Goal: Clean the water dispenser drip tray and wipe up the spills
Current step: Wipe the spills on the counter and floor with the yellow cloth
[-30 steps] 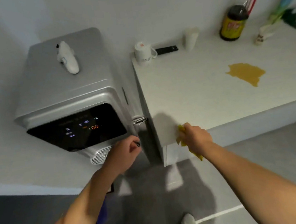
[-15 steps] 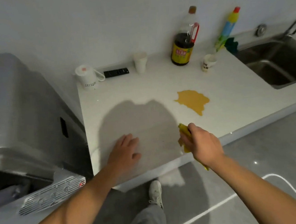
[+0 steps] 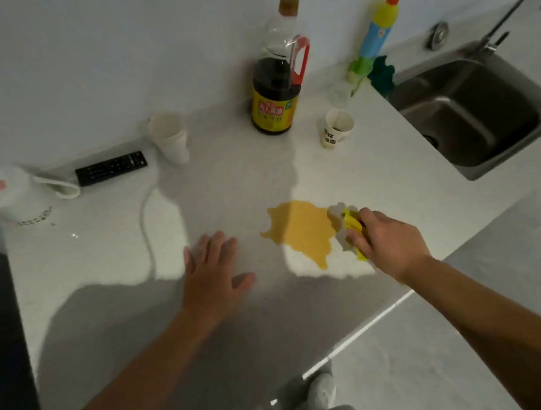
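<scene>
Writing shows on the bottle's (image 3: 272, 82) yellow label and on the small cup (image 3: 336, 130), but neither is sharp enough to read; the mug (image 3: 10, 195) at the counter's (image 3: 102, 254) left end carries a red patch and a line of dark print. A remote (image 3: 111, 168) lies beside the mug near the back edge. The spill (image 3: 301, 230) sits toward the front edge. Half a second ago the right hand (image 3: 388, 243) held the cloth (image 3: 352, 226) short of the spill; now, clenched around the cloth, it presses it against the spill's right edge. The left hand (image 3: 214, 273), fingers spread and holding nothing, lies flat on the counter just left of the spill, closer to it than before. The dispenser has left the view.
</scene>
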`<state>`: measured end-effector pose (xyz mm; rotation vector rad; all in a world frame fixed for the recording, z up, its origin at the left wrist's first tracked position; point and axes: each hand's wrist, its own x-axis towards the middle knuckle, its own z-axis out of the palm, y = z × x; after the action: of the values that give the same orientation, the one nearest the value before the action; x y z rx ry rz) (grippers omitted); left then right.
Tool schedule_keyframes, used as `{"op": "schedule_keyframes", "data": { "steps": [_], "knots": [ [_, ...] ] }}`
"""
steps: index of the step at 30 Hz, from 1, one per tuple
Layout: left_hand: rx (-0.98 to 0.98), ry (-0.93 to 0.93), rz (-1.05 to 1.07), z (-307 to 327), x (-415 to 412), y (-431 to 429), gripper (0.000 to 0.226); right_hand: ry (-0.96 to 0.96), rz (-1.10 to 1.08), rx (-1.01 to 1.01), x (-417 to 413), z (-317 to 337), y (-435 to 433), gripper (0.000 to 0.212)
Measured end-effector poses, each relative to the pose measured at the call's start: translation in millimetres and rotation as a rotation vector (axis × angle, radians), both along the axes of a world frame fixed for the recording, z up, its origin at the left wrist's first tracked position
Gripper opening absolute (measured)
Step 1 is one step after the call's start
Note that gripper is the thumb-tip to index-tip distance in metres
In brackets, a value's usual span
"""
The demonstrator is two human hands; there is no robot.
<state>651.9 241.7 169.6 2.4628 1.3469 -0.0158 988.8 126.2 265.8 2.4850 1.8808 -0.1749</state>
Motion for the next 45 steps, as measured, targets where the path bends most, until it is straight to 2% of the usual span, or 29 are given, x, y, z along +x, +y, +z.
{"op": "schedule_keyframes", "data": {
  "steps": [5,9,10,14,17,19,22,25,28,33,35,37,41,43,45],
  "knots": [
    [0.099,0.064,-0.013,-15,10,-1,0.090,-0.002,0.017,-0.101,33,-33,47,0.040],
    [0.138,0.061,0.014,-21,11,-2,0.091,-0.099,0.049,0.030,33,-58,51,0.025],
    [0.137,0.062,0.020,-21,11,-2,0.091,-0.089,0.068,0.033,35,-64,50,0.026],
    [0.146,0.073,0.035,-22,11,-1,0.094,0.080,0.229,-0.014,59,-79,53,0.055],
    [0.141,0.085,0.041,-22,11,1,0.095,0.150,0.413,-0.152,76,-81,72,0.077],
    [0.137,0.090,0.049,-22,11,1,0.094,0.106,0.516,-0.204,83,-84,85,0.087],
    [0.151,0.089,0.053,-20,13,0,0.093,0.019,0.581,-0.250,86,-89,91,0.088],
    [0.141,0.085,0.050,-19,13,-1,0.093,0.000,0.592,-0.269,76,-89,76,0.083],
    [0.125,0.077,0.053,-20,12,-1,0.093,0.084,0.525,-0.253,50,-92,36,0.078],
    [0.135,0.055,0.049,-23,11,-1,0.094,0.384,0.152,-0.156,-13,-93,-7,0.064],
    [0.138,0.035,0.049,-24,11,0,0.094,0.340,0.049,-0.096,-29,-92,-2,0.064],
    [0.133,0.018,0.052,-23,11,-1,0.094,0.265,0.009,-0.119,-38,-93,15,0.070],
    [0.122,0.012,0.055,-21,12,0,0.095,0.190,0.009,-0.220,-30,-97,84,0.069],
    [0.126,0.000,0.062,-20,12,1,0.094,0.163,0.128,-0.288,-15,-97,117,0.066],
    [0.127,-0.010,0.061,-20,12,2,0.094,0.080,0.326,-0.332,-1,-95,133,0.071]
  ]
}}
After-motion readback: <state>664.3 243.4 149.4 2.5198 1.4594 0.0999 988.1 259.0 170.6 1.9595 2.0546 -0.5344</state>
